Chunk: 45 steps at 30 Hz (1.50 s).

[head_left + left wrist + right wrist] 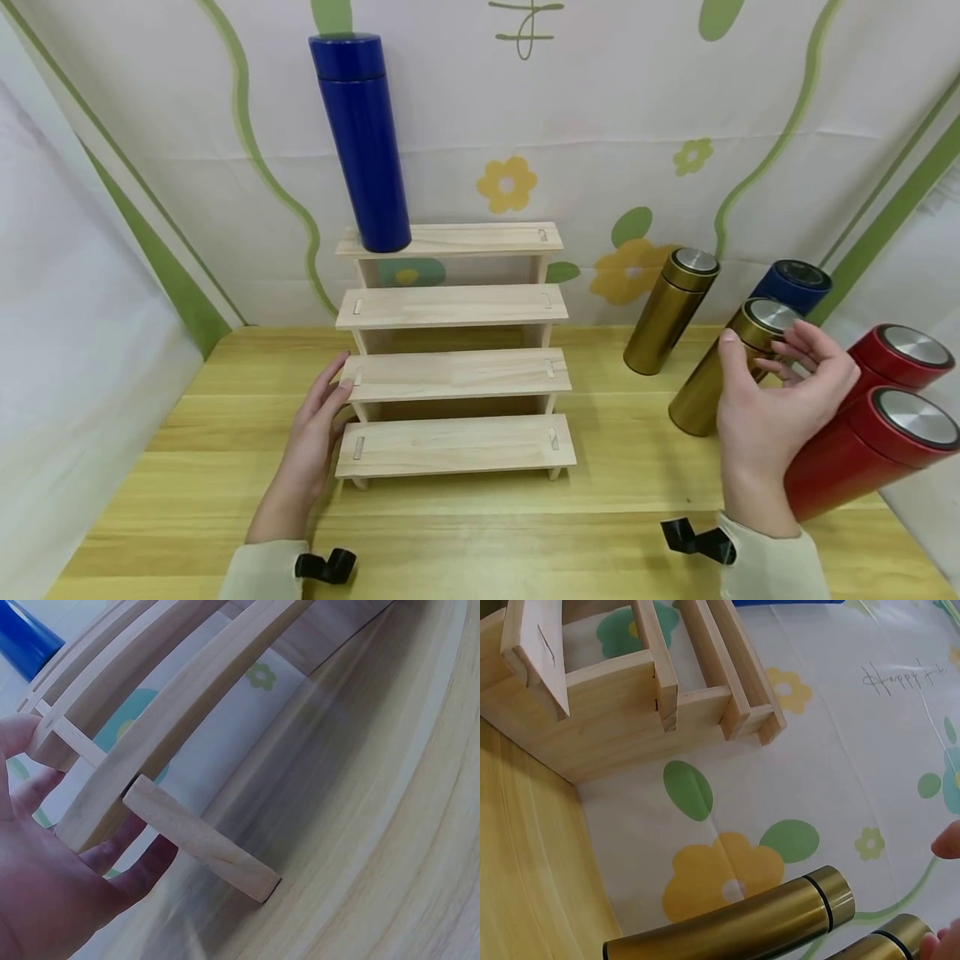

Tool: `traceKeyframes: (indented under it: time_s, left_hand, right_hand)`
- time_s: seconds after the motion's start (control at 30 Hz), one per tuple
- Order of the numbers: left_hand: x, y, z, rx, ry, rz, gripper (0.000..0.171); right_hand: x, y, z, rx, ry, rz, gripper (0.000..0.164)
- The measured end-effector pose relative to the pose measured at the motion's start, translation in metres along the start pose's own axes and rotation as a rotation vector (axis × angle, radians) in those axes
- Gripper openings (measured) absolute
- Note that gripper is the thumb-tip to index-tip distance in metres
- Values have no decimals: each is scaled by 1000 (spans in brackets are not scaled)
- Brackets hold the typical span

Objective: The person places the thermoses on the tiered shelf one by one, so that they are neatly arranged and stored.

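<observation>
Fingers of the right hand (780, 392), at the right of the head view, are spread and loosely curved about the top of a gold flask (723, 367) standing on the tabletop (480, 542), thumb beside its cap, not yet closed round it. Left hand (315, 433) lies flat and relaxed against the left end of the wooden stepped rack (453, 375) at frame centre. Another gold flask (670, 310), a dark blue flask (791, 285) and two red flasks (877, 417) crowd round the right hand, and a tall blue flask (362, 142) stands on the rack's top step.
</observation>
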<state>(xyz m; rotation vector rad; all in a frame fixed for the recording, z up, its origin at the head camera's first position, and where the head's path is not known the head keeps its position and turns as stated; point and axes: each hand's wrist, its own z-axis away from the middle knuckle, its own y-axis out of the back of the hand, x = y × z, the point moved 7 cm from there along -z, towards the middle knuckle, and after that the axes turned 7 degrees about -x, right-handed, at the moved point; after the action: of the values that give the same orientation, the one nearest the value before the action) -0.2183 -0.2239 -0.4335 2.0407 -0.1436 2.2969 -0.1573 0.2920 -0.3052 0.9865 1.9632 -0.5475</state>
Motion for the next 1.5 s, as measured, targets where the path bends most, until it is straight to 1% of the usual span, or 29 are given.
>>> traceKeyframes:
  time_s: [0.2, 0.33, 0.43, 0.63, 0.77, 0.83, 0.93, 1.0, 1.2, 1.4, 1.5]
  left_hand:
    - [0, 1, 0, 4, 10, 2, 60]
    - [1, 1, 1, 4, 8, 1, 58]
    - [1, 1, 1, 2, 8, 1, 59]
    - [0, 0, 0, 12, 15, -4, 59]
    - [0, -1, 0, 16, 19, -4, 60]
    - [0, -1, 0, 15, 21, -3, 59]
    - [0, -1, 0, 13, 25, -6, 58]
    - [0, -2, 0, 10, 27, -8, 58]
    - [0, -1, -1, 13, 30, -8, 60]
    - [-1, -1, -1, 15, 32, -8, 59]
    - [-1, -1, -2, 14, 31, -7, 59]
  right_hand:
    - [-6, 4, -1, 36, -15, 14, 53]
    - [-4, 4, -3, 33, -60, 5, 56]
    - [6, 2, -6, 8, -131, 10, 61]
    - [38, 1, -11, -41, -268, 0, 73]
    - [57, -1, -13, -55, -359, -66, 78]
    - [64, -1, -14, -49, -402, -126, 78]
    - [73, -3, -15, -33, -444, -215, 77]
    - [77, -3, -16, -28, -463, -252, 74]
    - [86, -3, -17, -46, -534, -276, 64]
    - [89, -3, -18, -55, -559, -317, 65]
    - [88, -2, -19, -75, -582, -315, 67]
